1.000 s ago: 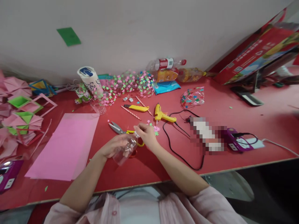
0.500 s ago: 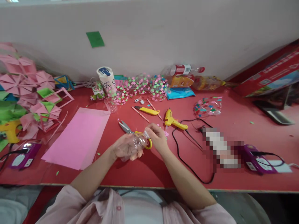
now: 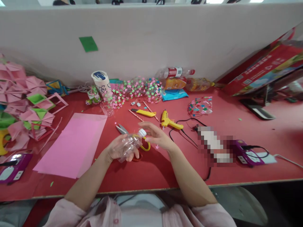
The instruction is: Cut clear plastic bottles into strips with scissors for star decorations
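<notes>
A clear plastic bottle (image 3: 129,144) with a white cap (image 3: 142,133) lies tilted in my left hand (image 3: 115,148), whose fingers wrap round its body. Beside the cap is my right hand (image 3: 157,136), its fingers apart and holding nothing; whether a fingertip touches the cap I cannot tell. Partly hidden behind the bottle, a pair of scissors (image 3: 121,129) with yellow handles rests on the red table (image 3: 151,176). Farther back are a yellow utility knife (image 3: 145,113) and a yellow glue gun (image 3: 170,121).
Pink paper sheets (image 3: 71,142) lie to the left, near folded pink paper shapes (image 3: 35,85). Star-covered clear plastic (image 3: 139,90), a white cylinder (image 3: 101,82) and a capped bottle (image 3: 176,72) line the wall. A black cord (image 3: 189,137) and purple power box (image 3: 246,154) are right.
My right hand has let go of the bottle's cap, and its fingers have opened. My left hand still holds the bottle. The whole view has shifted slightly.
</notes>
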A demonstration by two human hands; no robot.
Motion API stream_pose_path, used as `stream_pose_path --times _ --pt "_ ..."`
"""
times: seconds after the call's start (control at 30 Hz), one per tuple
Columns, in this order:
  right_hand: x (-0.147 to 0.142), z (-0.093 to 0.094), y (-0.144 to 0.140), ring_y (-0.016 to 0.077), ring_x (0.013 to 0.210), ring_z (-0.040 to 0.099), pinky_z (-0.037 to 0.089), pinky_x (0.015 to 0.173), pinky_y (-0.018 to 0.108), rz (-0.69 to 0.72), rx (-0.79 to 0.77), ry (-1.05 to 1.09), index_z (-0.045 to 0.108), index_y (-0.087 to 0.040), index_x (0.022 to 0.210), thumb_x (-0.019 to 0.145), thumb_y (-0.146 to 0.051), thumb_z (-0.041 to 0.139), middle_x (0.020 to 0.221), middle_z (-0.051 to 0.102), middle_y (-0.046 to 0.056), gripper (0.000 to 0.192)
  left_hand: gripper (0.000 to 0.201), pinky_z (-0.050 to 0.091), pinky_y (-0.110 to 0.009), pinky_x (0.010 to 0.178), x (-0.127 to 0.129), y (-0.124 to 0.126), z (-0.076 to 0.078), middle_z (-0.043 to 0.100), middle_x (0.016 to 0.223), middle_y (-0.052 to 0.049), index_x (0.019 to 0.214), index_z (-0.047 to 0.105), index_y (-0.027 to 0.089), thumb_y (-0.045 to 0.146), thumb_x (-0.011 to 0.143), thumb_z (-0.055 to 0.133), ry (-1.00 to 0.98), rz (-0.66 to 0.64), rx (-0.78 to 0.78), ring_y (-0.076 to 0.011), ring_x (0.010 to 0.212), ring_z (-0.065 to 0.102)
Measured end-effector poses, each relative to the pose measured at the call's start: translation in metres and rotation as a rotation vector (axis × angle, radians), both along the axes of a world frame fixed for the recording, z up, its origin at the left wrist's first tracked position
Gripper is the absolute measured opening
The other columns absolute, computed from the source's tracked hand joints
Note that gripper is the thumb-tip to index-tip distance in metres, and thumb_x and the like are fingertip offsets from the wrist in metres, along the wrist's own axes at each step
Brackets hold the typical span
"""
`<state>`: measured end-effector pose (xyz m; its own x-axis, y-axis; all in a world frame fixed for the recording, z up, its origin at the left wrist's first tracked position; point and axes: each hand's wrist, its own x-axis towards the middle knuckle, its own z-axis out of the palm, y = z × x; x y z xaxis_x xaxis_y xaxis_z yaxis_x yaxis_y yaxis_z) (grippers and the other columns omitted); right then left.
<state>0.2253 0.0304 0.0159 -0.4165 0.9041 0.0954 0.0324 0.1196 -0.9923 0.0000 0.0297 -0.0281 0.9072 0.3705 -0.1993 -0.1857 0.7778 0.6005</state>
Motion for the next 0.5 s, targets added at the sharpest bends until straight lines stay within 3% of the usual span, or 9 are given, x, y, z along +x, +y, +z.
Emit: stream_pose_path --times 0.07,0.17,0.3,0.5 --pt "-0.002 0.001 -0.001 0.0146 0.078 0.061 0.050 0.069 0.027 -0.052 -0.061 -0.096 0.065 -0.020 0.099 0.079 -0.046 0.064 0.092 0.066 0.004 0.033 0.062 0.045 -0.027 0.049 -0.001 0.001 -0.001 0.073 0.085 -0.017 0.116 0.058 0.012 0.062 0.082 0.043 -0.001 0.001 0.003 -0.0239 0.057 0.068" --pt "-0.003 0.001 0.000 0.0098 0.054 0.050 0.043 0.055 0.024 -0.064 -0.138 -0.177 0.063 -0.017 0.080 0.083 -0.047 0.058 0.060 0.056 -0.002 0.031 0.058 0.048 -0.028 0.051 -0.001 0.002 -0.003 0.073 0.091 -0.018 0.119 0.055 0.012 0.058 0.086 0.040 -0.013 -0.037 0.006 -0.0244 0.060 0.070" --pt "-0.001 -0.001 0.002 0.0113 0.067 0.056 0.046 0.064 0.025 0.045 -0.125 0.007 0.063 -0.017 0.086 0.076 -0.042 0.071 0.076 0.062 0.000 0.028 0.053 0.048 -0.027 0.047 -0.002 0.001 0.001 0.069 0.106 -0.020 0.122 0.053 0.014 0.052 0.086 0.043 -0.085 -0.044 -0.051 -0.0253 0.064 0.071" --pt "0.005 -0.007 0.005 0.0133 0.085 0.060 0.047 0.079 0.028 0.182 -0.078 0.148 0.064 -0.019 0.097 0.075 -0.028 0.075 0.093 0.063 0.002 0.027 0.047 0.053 -0.031 0.044 -0.006 0.002 0.011 0.068 0.100 -0.018 0.115 0.058 0.010 0.044 0.084 0.048 -0.132 -0.038 -0.207 -0.0297 0.078 0.070"
